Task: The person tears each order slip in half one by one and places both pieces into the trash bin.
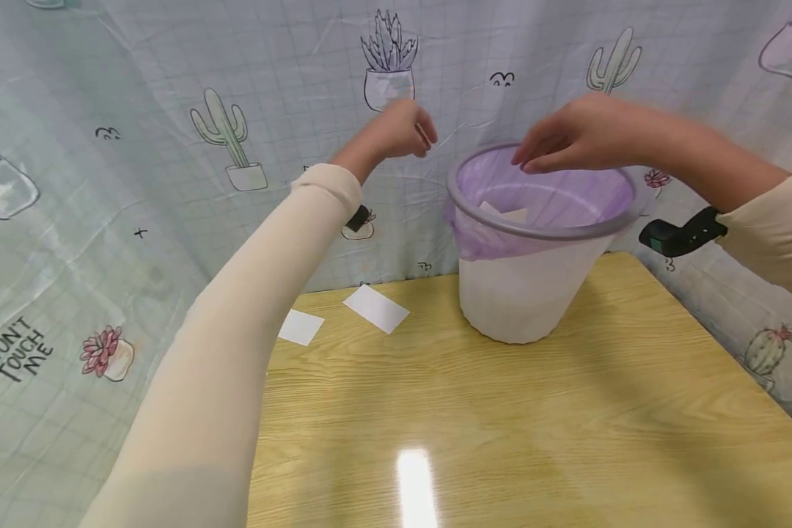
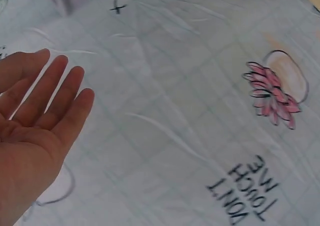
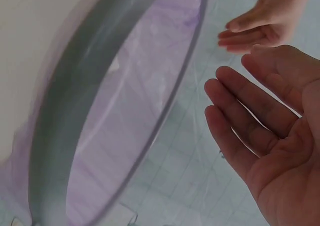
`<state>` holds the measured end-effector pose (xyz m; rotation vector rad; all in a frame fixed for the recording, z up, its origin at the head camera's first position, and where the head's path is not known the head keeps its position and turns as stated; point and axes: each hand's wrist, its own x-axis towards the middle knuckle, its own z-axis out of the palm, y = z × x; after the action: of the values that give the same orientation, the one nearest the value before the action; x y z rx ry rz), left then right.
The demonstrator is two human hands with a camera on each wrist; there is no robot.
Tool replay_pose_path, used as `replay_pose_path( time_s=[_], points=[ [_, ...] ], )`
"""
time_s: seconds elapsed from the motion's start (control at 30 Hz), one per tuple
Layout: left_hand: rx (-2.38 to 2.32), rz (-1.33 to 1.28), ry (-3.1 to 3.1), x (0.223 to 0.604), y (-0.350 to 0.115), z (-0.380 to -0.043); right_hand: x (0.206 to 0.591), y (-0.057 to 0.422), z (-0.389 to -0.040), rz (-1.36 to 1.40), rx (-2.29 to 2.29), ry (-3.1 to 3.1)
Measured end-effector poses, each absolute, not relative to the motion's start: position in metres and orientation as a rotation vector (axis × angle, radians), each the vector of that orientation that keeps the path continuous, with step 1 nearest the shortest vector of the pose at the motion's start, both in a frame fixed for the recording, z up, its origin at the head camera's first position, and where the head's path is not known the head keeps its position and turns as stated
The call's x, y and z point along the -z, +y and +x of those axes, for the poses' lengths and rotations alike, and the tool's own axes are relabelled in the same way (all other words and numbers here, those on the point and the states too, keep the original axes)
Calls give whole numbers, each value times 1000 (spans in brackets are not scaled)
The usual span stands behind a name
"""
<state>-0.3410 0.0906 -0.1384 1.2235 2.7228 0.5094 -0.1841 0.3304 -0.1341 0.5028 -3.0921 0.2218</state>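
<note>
Over the mouth of a white trash bin [image 1: 524, 293] hangs my right hand [image 1: 577, 139], its fingers relaxed and holding nothing. A grey rim ring [image 1: 458, 187] holds a purple bag liner [image 1: 567, 192] in the bin. Inside lie pale pieces of paper [image 1: 516, 215]. My left hand [image 1: 399, 130] is raised to the left of the bin, and the left wrist view shows its loosely extended fingers [image 2: 75, 78] with a bare palm. Both hands appear in the right wrist view, where my right palm [image 3: 285, 181] is also bare beside the rim.
Two white paper cards [image 1: 376, 308] [image 1: 301, 327] lie on the wooden table [image 1: 475, 418] near its back edge, left of the bin. A curtain [image 1: 290, 66] printed with cacti hangs close behind the table and along its right side. My left sleeve covers part of the table's left.
</note>
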Motion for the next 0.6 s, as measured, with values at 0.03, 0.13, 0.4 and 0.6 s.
replay_pose_path(
  time_s=[0.03, 0.13, 0.4, 0.6],
  points=[
    [-525, 1235, 2709, 143, 85, -343, 135, 327, -182, 519, -241, -3083],
    [-588, 1216, 2687, 157, 66, -351, 139, 317, -178, 541, -316, -3064],
    [-676, 1122, 2678, 188, 26, -363, 150, 295, -168, 562, -421, -3041],
    [-688, 1112, 2639, 205, 6, -368, 164, 266, -164, 674, -392, -2924]
  ],
)
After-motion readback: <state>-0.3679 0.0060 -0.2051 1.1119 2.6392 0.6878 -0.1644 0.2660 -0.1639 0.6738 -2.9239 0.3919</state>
